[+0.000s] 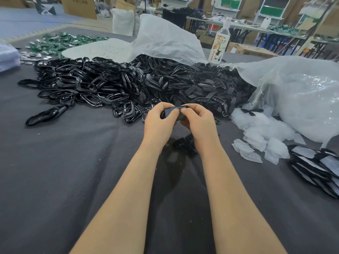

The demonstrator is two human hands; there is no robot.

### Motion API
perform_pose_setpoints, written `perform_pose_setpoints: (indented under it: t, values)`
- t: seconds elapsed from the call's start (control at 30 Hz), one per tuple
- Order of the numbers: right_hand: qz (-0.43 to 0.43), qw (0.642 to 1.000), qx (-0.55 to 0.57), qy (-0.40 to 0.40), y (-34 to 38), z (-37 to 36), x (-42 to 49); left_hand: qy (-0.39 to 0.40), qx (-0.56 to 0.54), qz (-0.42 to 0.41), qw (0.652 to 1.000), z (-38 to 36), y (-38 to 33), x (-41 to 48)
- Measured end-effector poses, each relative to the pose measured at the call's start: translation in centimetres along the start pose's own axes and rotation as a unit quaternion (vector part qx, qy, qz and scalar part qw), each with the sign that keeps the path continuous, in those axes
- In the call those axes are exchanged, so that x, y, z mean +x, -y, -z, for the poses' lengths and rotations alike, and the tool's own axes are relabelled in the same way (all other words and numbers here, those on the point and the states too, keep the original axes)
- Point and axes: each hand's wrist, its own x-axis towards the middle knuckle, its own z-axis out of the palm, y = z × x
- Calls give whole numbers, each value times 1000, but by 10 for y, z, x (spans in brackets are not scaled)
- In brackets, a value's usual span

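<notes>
Both hands, left (pixel 159 119) and right (pixel 197 120), pinch one black shell (pixel 171 113) above the tabletop (pixel 73 171), before the pile (pixel 128 85). Uneven thumb pressure could misalign the halves or pop the shell loose into the pile.

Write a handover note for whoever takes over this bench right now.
Hands: left hand and right hand both pinch one black plastic shell above the grey cloth.
Supplies: black frames piled far left, black button inserts piled behind the hands, translucent pads right.
Done: possibly the stacked pieces at the right edge.
Left: finish the held shell; both piles are large.
</notes>
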Motion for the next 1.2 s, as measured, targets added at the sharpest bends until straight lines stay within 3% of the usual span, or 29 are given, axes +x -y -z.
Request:
perform_pose_setpoints:
  t: [0.4,0.77,1.2]
  values:
    - [27,999,-45,-10,0,0,0,-5,-3,1,1000,0,3,1]
    - [-1,1000,26,5,-1,-2,0,-3,-25,-16,1000,-1,3,2]
    - [11,1000,-17,-5,0,0,-1,9,-45,-9,999,-1,4,2]
